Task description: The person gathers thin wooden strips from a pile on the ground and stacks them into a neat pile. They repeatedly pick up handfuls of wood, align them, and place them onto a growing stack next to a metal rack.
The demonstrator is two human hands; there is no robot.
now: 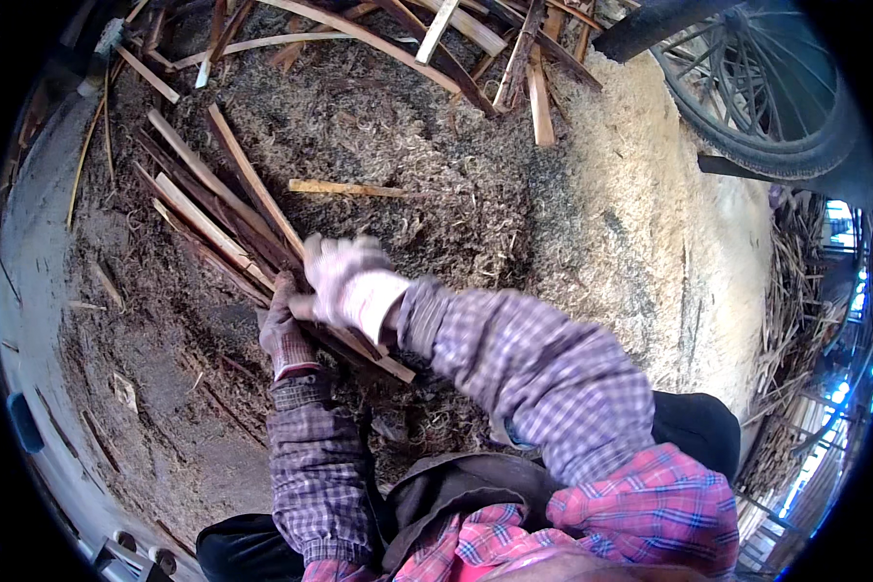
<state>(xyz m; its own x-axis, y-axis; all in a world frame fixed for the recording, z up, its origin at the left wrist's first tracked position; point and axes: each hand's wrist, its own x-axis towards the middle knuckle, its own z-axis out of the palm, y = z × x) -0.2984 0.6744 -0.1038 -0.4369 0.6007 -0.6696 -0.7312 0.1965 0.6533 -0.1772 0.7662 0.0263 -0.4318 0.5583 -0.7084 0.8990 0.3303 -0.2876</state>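
Bark-edged wood strips (213, 228) lie in a loose bundle, slanting from the upper left down to between my hands. My left hand (283, 335), in a dirty knitted glove, is closed around the bundle's lower part. Over the same part of the bundle is my right hand (351, 279), in a pale glove and smeared by motion. Its thumb side is close to my left hand, and its fingers are beside one longer strip (252, 179) on the bundle's right edge. Whether they grip it is hidden by blur. Cut strip ends (398, 369) stick out below both hands.
A single strip (349, 188) lies on the ground strewn with shavings (456, 213). More wood pieces (436, 48) are heaped at the far side. A spoked wheel (752, 87) stands at the upper right, near pale sawdust (650, 233). Stacked thin sticks (795, 301) line the right.
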